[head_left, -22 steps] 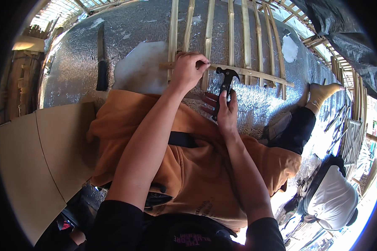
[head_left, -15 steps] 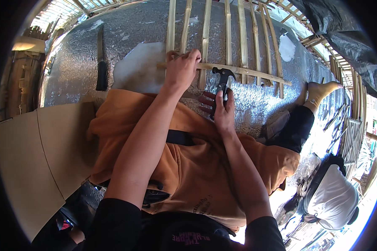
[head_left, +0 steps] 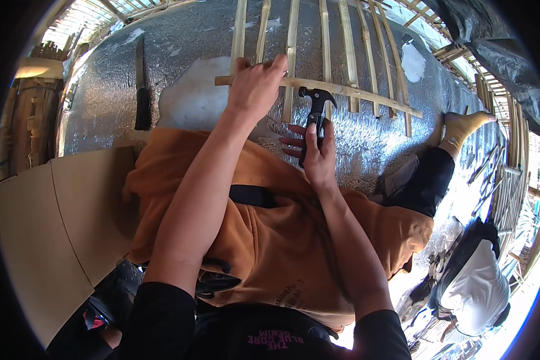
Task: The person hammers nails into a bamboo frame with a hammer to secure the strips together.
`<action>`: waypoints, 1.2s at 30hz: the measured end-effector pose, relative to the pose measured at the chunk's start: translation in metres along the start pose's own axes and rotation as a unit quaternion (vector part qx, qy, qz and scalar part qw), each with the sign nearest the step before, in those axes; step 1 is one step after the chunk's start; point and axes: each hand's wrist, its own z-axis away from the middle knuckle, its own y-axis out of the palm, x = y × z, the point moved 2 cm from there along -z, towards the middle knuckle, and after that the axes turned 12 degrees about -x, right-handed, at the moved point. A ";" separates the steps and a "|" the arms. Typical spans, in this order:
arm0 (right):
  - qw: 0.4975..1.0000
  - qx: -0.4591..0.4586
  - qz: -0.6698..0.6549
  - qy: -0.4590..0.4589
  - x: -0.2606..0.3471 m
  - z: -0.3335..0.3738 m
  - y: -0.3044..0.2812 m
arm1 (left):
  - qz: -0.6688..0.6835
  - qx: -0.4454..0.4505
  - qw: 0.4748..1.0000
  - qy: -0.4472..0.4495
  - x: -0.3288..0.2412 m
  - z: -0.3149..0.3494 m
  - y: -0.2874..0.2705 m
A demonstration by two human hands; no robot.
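Note:
A bamboo lattice (head_left: 354, 91) of several long slats joined by one cross strip lies ahead of me. My left hand (head_left: 255, 89) is closed on the cross strip near its left end, by the slats; its fingertips are partly hidden. My right hand (head_left: 320, 157) holds a small black claw hammer (head_left: 315, 107), the thumb along the handle and the other fingers behind it. The hammer's head is up, just below the cross strip in the picture. Whether it touches the bamboo I cannot tell.
A long dark-handled knife (head_left: 142, 99) lies at left on the silver foil sheet (head_left: 114, 66). Brown cloth (head_left: 270, 240) covers my lap. Cardboard (head_left: 60, 222) is at left; a bare foot (head_left: 468, 125) rests at right. A person in white (head_left: 477, 288) is at lower right.
My left hand and the lattice's left end have shifted slightly away and to the left. The hammer has moved a little the same way in my right hand. The view has shifted slightly too.

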 end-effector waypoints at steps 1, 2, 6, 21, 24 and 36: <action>1.000 0.001 0.011 0.001 -0.001 -0.001 0.000 | 0.001 -0.001 1.000 -0.001 0.001 0.002 0.003; 1.000 0.001 0.012 0.001 -0.002 -0.001 -0.001 | 0.007 0.009 1.000 -0.011 0.001 0.004 0.007; 0.999 -0.009 0.025 0.019 -0.005 -0.001 -0.003 | 0.051 0.006 0.997 -0.055 0.010 0.014 0.023; 0.999 -0.004 0.021 0.031 0.007 0.003 0.006 | 0.182 -0.050 0.979 -0.081 0.017 0.022 0.030; 1.000 0.005 0.013 0.027 0.004 0.000 0.009 | 0.185 -0.065 0.978 -0.075 0.017 0.021 0.030; 0.999 -0.005 -0.007 0.034 -0.003 -0.003 0.007 | 0.154 -0.133 0.978 -0.052 0.000 0.016 0.018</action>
